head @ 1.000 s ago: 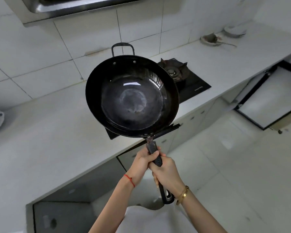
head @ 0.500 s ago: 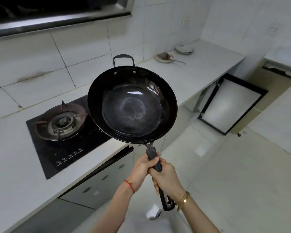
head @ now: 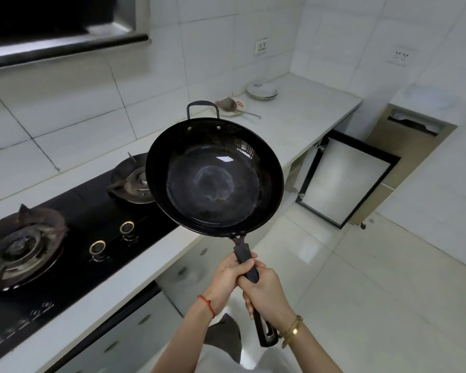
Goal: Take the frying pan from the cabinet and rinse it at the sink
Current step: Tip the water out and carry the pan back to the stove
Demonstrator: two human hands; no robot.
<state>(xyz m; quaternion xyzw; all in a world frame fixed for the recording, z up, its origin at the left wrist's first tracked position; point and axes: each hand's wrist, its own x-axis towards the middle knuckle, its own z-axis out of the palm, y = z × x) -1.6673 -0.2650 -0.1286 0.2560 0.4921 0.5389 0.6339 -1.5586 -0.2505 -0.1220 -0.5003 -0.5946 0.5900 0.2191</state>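
Swung right along the counter (head: 293, 114), past a second burner (head: 19, 251). Left hand (head: 226, 281) and right hand (head: 267, 294) wrapped tight round pan (head: 214, 179) handle; pan aloft, pointing forward, open face up.

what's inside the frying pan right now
Nothing loose shows inside the frying pan: only a bare dark surface with a pale ring-shaped stain at the centre and a window glare. Both hands, left and right, grip its handle. The pan hides part of the rear burner.
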